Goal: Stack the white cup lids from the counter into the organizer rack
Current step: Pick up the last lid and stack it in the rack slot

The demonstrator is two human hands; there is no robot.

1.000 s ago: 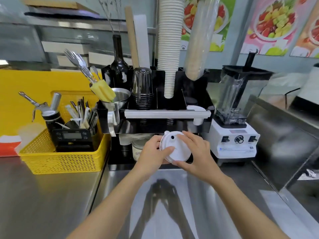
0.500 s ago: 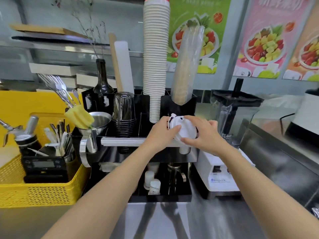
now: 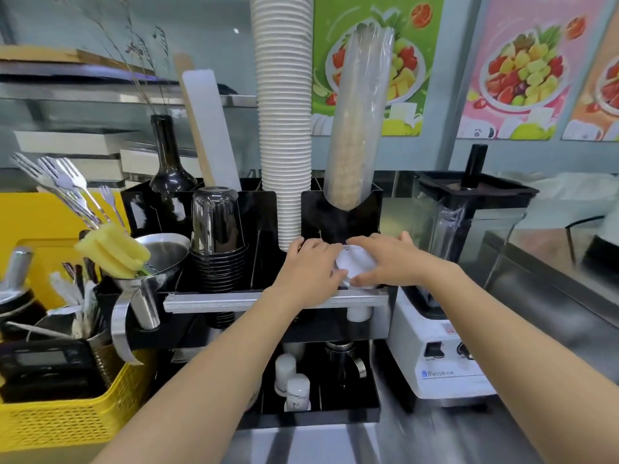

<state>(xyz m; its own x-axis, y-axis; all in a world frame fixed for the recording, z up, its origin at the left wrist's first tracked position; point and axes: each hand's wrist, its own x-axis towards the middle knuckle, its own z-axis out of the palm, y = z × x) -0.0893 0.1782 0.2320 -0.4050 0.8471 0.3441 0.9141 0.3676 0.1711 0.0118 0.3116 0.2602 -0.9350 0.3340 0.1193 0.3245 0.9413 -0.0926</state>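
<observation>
Both your hands meet at the centre of the frame, over the right end of the black rack (image 3: 341, 212). Your left hand (image 3: 310, 267) curls around the left edge of the white lid (image 3: 355, 264), thumb pressed against its lower rim, fingers bent over the top. Your right hand (image 3: 390, 259) lies flat across the lid's right side, fingers stretched leftward and close together, thumb tucked under its lower edge. So the lid is pinched between the two hands, tilted, sitting just above the silver rail (image 3: 214, 301) that runs along the rack's front, and just below the compartment holding the clear sleeve of cups (image 3: 356, 122). Whether the lid touches the rack you cannot tell; your hands cover its edges. The tall white cup stack (image 3: 284, 112) rises directly behind your left hand. The blender (image 3: 449, 296) stands just right of the rack, at centre right. The yellow basket (image 3: 63, 420) sits at lower left, on the steel table (image 3: 469, 440).
</observation>
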